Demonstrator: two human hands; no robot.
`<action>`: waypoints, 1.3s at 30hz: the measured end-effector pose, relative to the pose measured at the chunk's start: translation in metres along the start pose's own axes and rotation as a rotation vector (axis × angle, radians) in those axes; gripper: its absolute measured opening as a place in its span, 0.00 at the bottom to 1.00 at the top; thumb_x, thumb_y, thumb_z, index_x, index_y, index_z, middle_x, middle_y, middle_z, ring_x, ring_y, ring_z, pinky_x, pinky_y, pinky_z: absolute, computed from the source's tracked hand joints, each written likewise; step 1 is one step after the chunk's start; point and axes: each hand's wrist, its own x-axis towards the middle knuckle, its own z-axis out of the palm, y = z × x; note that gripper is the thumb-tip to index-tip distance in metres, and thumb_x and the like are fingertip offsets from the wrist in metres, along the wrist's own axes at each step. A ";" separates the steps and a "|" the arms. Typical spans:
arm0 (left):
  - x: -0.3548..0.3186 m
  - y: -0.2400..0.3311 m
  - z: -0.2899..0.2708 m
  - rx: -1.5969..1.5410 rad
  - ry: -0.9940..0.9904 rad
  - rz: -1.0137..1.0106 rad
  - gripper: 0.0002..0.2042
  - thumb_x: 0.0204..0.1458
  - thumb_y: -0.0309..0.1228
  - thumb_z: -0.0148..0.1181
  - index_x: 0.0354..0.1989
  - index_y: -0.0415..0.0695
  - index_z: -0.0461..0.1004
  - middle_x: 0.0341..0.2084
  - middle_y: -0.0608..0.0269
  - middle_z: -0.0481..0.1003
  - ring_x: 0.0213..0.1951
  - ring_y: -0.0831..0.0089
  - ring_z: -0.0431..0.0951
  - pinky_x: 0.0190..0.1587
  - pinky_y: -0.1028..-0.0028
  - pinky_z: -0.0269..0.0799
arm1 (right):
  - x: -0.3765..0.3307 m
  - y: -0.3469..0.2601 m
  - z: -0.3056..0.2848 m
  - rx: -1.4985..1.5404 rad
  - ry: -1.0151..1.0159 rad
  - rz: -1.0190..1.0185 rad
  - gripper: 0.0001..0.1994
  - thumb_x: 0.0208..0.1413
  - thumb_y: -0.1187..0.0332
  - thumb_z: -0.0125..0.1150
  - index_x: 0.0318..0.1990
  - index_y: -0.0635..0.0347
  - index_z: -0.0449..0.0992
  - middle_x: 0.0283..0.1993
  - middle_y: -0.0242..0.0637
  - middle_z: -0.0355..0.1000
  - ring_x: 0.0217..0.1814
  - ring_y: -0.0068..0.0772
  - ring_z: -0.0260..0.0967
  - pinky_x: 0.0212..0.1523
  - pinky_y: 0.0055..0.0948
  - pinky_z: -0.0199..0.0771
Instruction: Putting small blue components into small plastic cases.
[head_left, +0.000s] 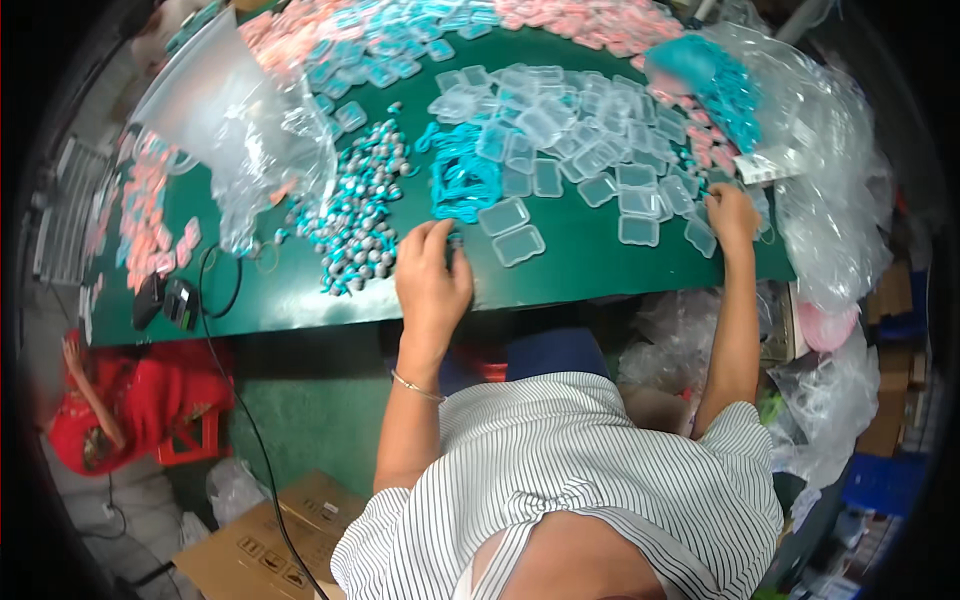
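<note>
My left hand (432, 280) is curled at the near edge of the green table, fingers and thumb bent around a small dark piece (456, 241) too hidden to name. Just left of it lies a heap of small grey-and-teal rounded pieces (365, 225). Beyond the hand is a bundle of teal cords (465, 180). Two clear plastic cases (518, 244) sit right of the hand. On the right, my right hand (735, 213) has its fingers closed at the edge of the clear case pile (590, 120); what they pinch is hidden.
Pink and teal filled cases (375, 60) cover the table's far side. Clear plastic bags lie at left (265, 140) and right (825, 170). A black cable (245, 425) hangs over the front edge. Another person in red (150, 400) is at lower left, near a cardboard box (275, 540).
</note>
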 end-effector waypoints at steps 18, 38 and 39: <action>-0.001 0.026 0.001 -0.169 0.120 0.111 0.12 0.47 0.16 0.62 0.40 0.39 0.76 0.32 0.55 0.78 0.34 0.59 0.78 0.36 0.67 0.74 | -0.071 -0.126 -0.045 0.865 -0.015 -0.382 0.10 0.53 0.73 0.61 0.44 0.60 0.78 0.36 0.34 0.76 0.35 0.27 0.73 0.37 0.26 0.71; 0.003 -0.025 -0.052 0.658 0.001 -0.011 0.03 0.44 0.28 0.66 0.28 0.49 0.80 0.30 0.68 0.72 0.41 0.65 0.70 0.46 0.60 0.56 | -0.108 -0.216 -0.008 1.182 -0.237 -0.541 0.09 0.49 0.78 0.63 0.39 0.63 0.76 0.34 0.39 0.73 0.34 0.33 0.70 0.37 0.29 0.71; 0.003 -0.023 -0.053 0.604 0.005 0.025 0.04 0.44 0.27 0.66 0.29 0.48 0.79 0.30 0.66 0.72 0.39 0.64 0.70 0.44 0.61 0.57 | -0.109 -0.214 -0.008 1.174 -0.232 -0.525 0.09 0.48 0.78 0.63 0.39 0.62 0.76 0.34 0.38 0.73 0.34 0.32 0.70 0.37 0.28 0.71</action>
